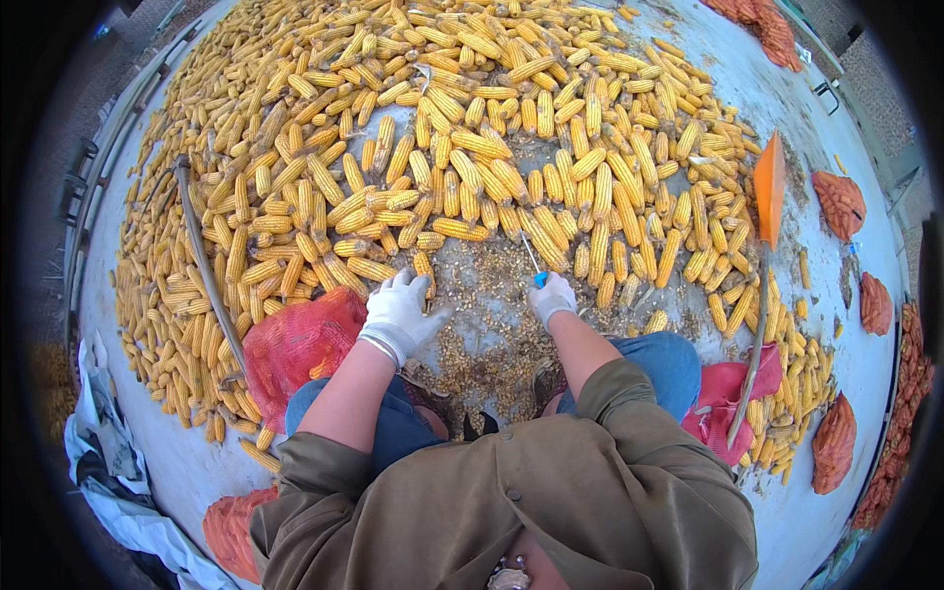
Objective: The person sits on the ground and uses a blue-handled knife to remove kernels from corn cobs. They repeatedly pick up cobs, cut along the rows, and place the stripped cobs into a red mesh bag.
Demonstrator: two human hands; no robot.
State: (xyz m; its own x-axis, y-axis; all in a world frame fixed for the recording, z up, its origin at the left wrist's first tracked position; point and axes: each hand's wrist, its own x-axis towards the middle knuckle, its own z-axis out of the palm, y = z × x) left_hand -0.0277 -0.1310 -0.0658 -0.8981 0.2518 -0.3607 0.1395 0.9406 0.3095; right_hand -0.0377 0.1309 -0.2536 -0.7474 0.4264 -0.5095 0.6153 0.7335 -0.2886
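A wide heap of yellow corn cobs (pixel 413 147) lies on the concrete ground in front of me. My left hand (pixel 404 306), in a white glove, is spread with its fingertips beside a small upright cob (pixel 423 271) at the heap's near edge; no cob shows in its grasp. My right hand (pixel 552 293), gloved too, is closed on the blue handle of a screwdriver-like tool (pixel 531 253), whose thin metal shaft points towards the cobs. Loose kernels (pixel 479 324) and chaff cover the ground between the hands. A red mesh sack (pixel 302 346) rests against my left forearm's outer side.
At the right stands an orange shovel blade (pixel 769 192) on a long handle, crossing a pink sack (pixel 730 398). A wooden-handled tool (pixel 206 273) lies across the cobs at left. Filled orange mesh sacks (pixel 835 446) sit along the right side; another (pixel 236 531) is at lower left.
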